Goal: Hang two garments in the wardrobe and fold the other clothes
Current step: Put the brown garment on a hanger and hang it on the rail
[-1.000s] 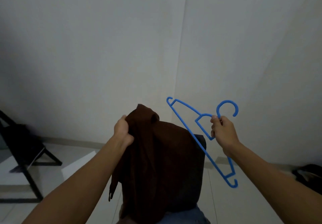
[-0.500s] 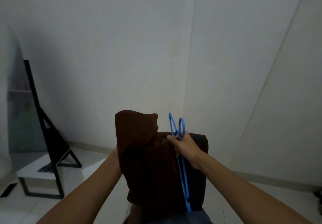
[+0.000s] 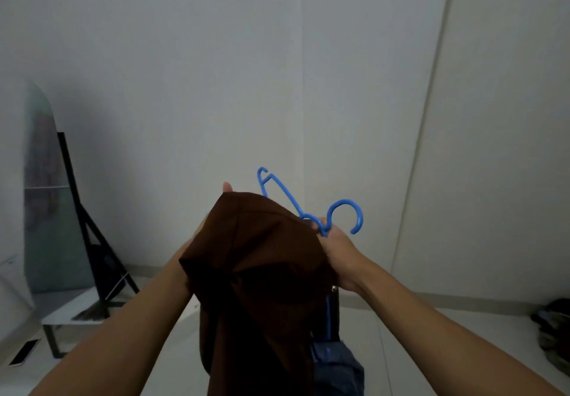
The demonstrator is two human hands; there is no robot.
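Observation:
A dark brown garment [image 3: 262,272] hangs in front of me, held up in the air. My left hand [image 3: 197,241] is mostly hidden behind the cloth and holds it up; one fingertip shows above its top edge. My right hand [image 3: 336,250] grips the neck of a blue plastic hanger [image 3: 342,210]. One hanger arm sticks up behind the garment, the other runs down under the cloth, and the hook points right. A blue denim piece [image 3: 336,368] lies below, over a dark chair back [image 3: 334,312].
A mirror on a black stand [image 3: 80,210] leans at the left on a low white bench [image 3: 71,312]. A dark heap of clothes [image 3: 555,331] lies on the floor at the right edge. White walls stand ahead.
My right hand turned the hanger so the hook faces right and pushed it further into the garment. My left hand lifted the cloth higher. My view swung left.

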